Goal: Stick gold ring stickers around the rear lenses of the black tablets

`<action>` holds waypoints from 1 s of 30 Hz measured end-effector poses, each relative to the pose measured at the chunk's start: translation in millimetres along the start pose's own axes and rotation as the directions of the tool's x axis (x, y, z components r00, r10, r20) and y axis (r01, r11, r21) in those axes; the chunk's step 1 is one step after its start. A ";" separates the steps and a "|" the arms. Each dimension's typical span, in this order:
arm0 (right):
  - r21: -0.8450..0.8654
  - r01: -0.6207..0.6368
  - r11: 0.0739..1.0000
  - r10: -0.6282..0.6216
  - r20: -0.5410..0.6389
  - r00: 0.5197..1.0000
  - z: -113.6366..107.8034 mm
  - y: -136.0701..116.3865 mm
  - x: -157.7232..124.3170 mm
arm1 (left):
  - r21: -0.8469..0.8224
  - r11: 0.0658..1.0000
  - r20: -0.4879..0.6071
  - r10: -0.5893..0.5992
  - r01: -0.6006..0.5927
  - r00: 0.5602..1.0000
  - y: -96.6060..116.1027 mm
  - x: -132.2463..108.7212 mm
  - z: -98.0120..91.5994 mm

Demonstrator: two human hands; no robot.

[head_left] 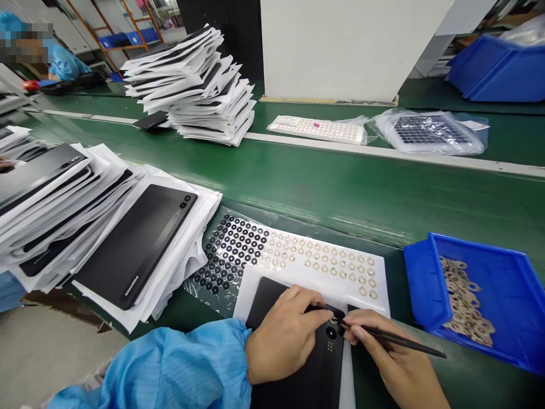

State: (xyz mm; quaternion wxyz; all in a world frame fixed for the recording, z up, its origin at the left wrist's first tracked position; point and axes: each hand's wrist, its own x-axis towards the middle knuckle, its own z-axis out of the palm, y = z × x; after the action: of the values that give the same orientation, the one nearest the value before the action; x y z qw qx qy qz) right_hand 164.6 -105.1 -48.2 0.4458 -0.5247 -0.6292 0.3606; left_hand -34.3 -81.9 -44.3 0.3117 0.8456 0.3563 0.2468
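A black tablet back cover (293, 372) lies on white paper in front of me, with camera holes near its upper right corner. My left hand (287, 332) is closed over its upper edge, thumb and forefinger at the upper camera hole. Black tweezers (395, 339) are gripped in my right hand (392, 355), their tips at that same hole beside my left fingertips. Whatever small piece is between the tips is hidden. Just beyond the cover are a clear sheet of black rings (230, 250) and a white sheet of pale rings (332, 258).
A blue bin (506, 301) with loose tan rings stands at right. Left of me are paper-interleaved tablet covers (140, 244); a taller stack (196, 91) rises behind. Bagged sheets (438, 133) lie across the green bench (298, 182). Another person's blue sleeve (68, 59) shows at far left.
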 end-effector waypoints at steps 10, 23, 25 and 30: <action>-0.084 0.005 0.996 -0.005 -0.004 1.000 -7.9 2.4 -4.4 | 0.029 1.000 0.014 0.012 -0.013 1.000 0.7 1.2 -1.5; 0.013 -0.079 0.997 0.078 0.070 0.995 0.2 7.4 -3.6 | 0.037 0.999 0.031 0.019 -0.020 0.999 0.1 1.0 -3.9; 0.030 -0.139 0.990 0.138 0.052 0.989 0.7 11.1 -7.7 | 0.025 0.999 0.028 0.021 -0.021 0.999 -0.2 1.2 -4.7; 0.087 -0.234 0.968 0.232 0.031 0.972 0.1 18.7 -16.6 | 0.005 1.000 0.021 0.025 -0.025 0.999 -3.4 0.3 -4.0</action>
State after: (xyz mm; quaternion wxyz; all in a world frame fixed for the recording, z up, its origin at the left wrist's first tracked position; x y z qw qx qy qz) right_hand 171.7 -117.9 -68.5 0.4170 -0.5708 -0.5508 0.4437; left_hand -38.2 -78.4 -43.8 0.3102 0.8532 0.3430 0.2412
